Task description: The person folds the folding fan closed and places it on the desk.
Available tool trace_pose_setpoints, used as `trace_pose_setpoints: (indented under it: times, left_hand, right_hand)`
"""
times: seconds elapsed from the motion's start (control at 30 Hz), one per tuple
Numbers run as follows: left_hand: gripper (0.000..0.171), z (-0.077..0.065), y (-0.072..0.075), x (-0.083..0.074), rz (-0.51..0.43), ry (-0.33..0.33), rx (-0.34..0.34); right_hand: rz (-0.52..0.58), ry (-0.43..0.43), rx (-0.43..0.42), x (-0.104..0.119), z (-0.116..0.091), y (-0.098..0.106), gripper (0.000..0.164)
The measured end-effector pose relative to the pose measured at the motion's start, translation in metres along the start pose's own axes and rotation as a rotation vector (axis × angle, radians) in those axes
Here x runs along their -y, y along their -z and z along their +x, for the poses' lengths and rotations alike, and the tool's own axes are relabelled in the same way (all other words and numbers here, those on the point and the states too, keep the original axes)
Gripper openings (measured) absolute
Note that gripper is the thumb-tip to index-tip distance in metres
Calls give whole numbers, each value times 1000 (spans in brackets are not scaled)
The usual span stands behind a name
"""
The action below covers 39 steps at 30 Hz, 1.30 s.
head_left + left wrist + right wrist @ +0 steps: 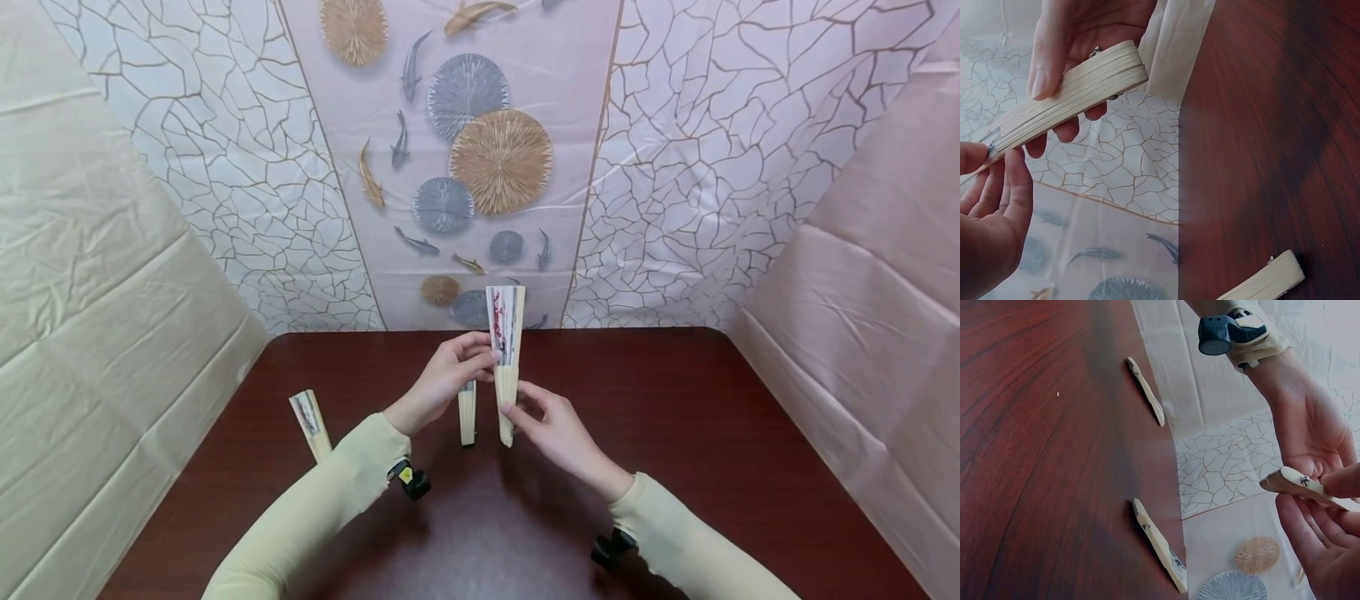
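A folded hand fan [507, 367] is held up above the table, closed, with pale ribs and a printed white leaf with red and dark marks. My left hand [447, 379] pinches it at the printed part, thumb in front. Lower down, my right hand [558, 433] grips the pale ribs between thumb and fingers. In the left wrist view the fan's stacked ribs [1085, 87] and small metal pivot show. Behind the hands, a second folded fan [467, 414] lies on the table, its upper part hidden by my left hand.
A third folded fan [310, 423] lies on the left of the dark red wooden table [637, 392], partly behind my left sleeve. Patterned cloth [465, 167] hangs beyond the far edge. Pale cloth walls [112, 333] stand at both sides. A black camera [615, 548] is on my right wrist.
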<state>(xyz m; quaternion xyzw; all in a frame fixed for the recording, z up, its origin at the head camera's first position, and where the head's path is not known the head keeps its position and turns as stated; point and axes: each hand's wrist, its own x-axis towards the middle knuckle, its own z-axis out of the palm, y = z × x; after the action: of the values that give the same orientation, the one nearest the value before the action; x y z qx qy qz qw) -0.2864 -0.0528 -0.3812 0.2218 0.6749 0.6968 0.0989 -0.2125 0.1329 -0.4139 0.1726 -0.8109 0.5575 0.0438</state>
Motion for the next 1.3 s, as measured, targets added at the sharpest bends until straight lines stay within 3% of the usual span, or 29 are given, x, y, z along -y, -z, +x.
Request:
trace_pose_setpoints:
  times: [0.47, 0.8, 1.07, 1.3]
  left_hand:
    - [29, -1, -3, -1, 100, -52, -32]
    - [31, -2, -1, 0, 92, -51, -21]
    - [31, -2, 2, 3, 31, -48, 0]
    - [32, -5, 3, 5, 26, -52, 1]
  right_hand:
    - [14, 21, -16, 1, -1, -1, 38]
    - [-13, 30, -15, 0, -1, -3, 41]
    - [-26, 35, -11, 0, 0, -4, 36]
    - [103, -12, -45, 0, 6, -2, 39]
